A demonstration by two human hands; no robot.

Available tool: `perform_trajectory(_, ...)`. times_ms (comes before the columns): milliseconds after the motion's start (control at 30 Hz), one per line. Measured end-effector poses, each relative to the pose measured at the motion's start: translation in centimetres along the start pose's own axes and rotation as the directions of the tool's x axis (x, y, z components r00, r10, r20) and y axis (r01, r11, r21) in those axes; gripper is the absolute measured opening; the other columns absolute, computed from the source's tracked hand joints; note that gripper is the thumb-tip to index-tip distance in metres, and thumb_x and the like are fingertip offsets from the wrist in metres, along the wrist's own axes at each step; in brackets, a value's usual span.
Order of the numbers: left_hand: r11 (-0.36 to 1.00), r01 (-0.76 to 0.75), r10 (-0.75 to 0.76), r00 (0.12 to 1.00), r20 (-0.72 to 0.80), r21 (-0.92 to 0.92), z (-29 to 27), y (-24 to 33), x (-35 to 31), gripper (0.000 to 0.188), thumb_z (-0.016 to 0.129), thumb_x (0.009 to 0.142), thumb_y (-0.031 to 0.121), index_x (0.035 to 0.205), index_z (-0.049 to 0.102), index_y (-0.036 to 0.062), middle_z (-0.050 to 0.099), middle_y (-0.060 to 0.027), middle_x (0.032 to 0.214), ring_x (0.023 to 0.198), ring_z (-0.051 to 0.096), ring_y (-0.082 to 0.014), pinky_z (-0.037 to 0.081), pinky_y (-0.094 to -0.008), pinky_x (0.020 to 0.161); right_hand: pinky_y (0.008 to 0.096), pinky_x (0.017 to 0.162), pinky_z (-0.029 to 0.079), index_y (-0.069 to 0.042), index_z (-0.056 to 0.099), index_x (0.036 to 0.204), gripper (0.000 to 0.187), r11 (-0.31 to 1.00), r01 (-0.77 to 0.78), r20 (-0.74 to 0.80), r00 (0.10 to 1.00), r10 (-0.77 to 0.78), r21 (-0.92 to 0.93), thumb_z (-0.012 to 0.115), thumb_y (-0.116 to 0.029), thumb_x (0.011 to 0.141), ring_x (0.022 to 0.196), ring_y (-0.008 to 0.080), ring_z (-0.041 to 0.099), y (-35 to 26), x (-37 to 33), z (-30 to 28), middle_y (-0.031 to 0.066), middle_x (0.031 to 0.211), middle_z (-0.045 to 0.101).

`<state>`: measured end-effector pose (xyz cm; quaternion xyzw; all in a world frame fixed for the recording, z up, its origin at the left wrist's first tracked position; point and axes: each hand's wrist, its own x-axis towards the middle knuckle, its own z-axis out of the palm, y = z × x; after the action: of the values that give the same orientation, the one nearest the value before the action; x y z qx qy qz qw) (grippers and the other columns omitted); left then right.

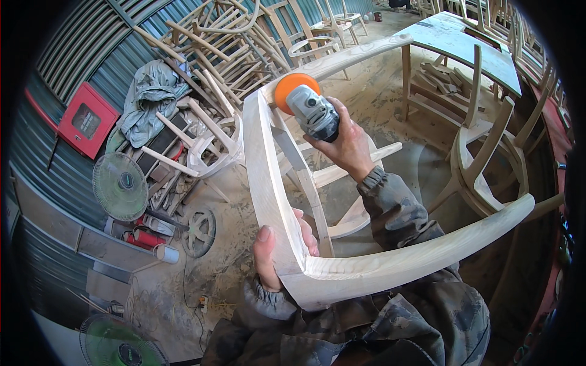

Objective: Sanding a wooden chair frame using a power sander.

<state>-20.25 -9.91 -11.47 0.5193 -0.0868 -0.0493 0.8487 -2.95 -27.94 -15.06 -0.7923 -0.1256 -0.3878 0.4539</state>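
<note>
A pale wooden chair frame (264,177) with curved arms lies tilted in front of me, its near arm reaching toward the right across my lap. My right hand (349,139) is wrapped round a grey angle grinder (312,111). The grinder's round orange disc (292,90) is at the frame's far corner, where the back rail joins the far arm; whether it touches the wood I cannot tell. Close to the near corner, my left hand (268,256) grips the back rail, thumb on the outer side and fingers on the inner side.
Bare chair frames (210,46) are piled at the back left. More chair frames (482,146) stand at right, near a pale-topped table (452,36) with wood offcuts below. A green fan (121,186), a red wall box (88,120) and a socket with a cord (203,302) are at left.
</note>
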Motion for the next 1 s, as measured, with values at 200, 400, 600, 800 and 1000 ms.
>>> perform_trajectory(200, 0.998, 0.020, -0.021, 1.000, -0.005, -0.063, -0.3, 0.2, -0.1, 0.076, 0.048, 0.084, 0.066, 0.116, 0.051, -0.0023, 0.056, -0.0149, 0.072, 0.056, 0.055, -0.0246, 0.047, -0.0363, 0.052, 0.0439, 0.078, 0.057, -0.014, 0.037, 0.141, 0.085, 0.998, -0.058, -0.132, 0.990, 0.057, -0.008, 0.082, -0.041, 0.074, 0.091, 0.0376, 0.070, 1.8, 0.4, -2.2, 0.0190, 0.103, 0.069)
perform_trajectory(400, 0.999, 0.013, -0.013, 1.000, 0.009, -0.043, -0.6, 0.1, 0.0, 0.076, 0.048, 0.084, 0.068, 0.116, 0.052, -0.0018, 0.056, -0.0146, 0.071, 0.055, 0.054, -0.0244, 0.046, -0.0362, 0.050, 0.0420, 0.080, 0.056, -0.010, 0.039, 0.139, 0.085, 0.975, -0.208, -0.327, 0.919, 0.221, 0.074, 0.084, -0.039, 0.073, 0.094, 0.0339, 0.071, 5.8, 1.5, -5.5, 0.0191, 0.102, 0.071)
perform_trajectory(600, 1.000, 0.005, -0.005, 1.000, 0.000, -0.030, -0.1, -0.2, 0.5, 0.075, 0.048, 0.084, 0.067, 0.115, 0.052, -0.0018, 0.055, -0.0143, 0.070, 0.054, 0.054, -0.0245, 0.046, -0.0359, 0.050, 0.0412, 0.078, 0.056, -0.009, 0.041, 0.135, 0.082, 0.992, -0.124, -0.225, 0.967, 0.121, 0.003, 0.083, -0.045, 0.073, 0.090, 0.0323, 0.071, 2.8, 1.5, -5.5, 0.0203, 0.097, 0.069)
perform_trajectory(800, 0.997, -0.007, 0.002, 0.998, -0.068, -0.076, 0.0, 0.0, 0.2, 0.075, 0.049, 0.085, 0.066, 0.115, 0.051, -0.0029, 0.055, -0.0160, 0.073, 0.056, 0.054, -0.0254, 0.046, -0.0360, 0.050, 0.0464, 0.074, 0.056, -0.007, 0.036, 0.140, 0.091, 0.998, -0.034, 0.065, 0.997, 0.037, -0.044, 0.082, -0.047, 0.073, 0.086, 0.0415, 0.069, -1.7, 1.6, -2.3, 0.0246, 0.095, 0.068)
perform_trajectory(1000, 0.999, -0.013, 0.011, 0.999, -0.043, -0.053, -0.4, 0.2, -0.6, 0.075, 0.048, 0.085, 0.067, 0.114, 0.052, -0.0024, 0.054, -0.0159, 0.072, 0.055, 0.053, -0.0254, 0.046, -0.0360, 0.050, 0.0432, 0.077, 0.056, -0.003, 0.044, 0.132, 0.084, 0.988, -0.153, -0.036, 0.988, 0.153, 0.002, 0.083, -0.047, 0.072, 0.088, 0.0355, 0.070, 1.9, 3.4, -6.7, 0.0229, 0.099, 0.068)
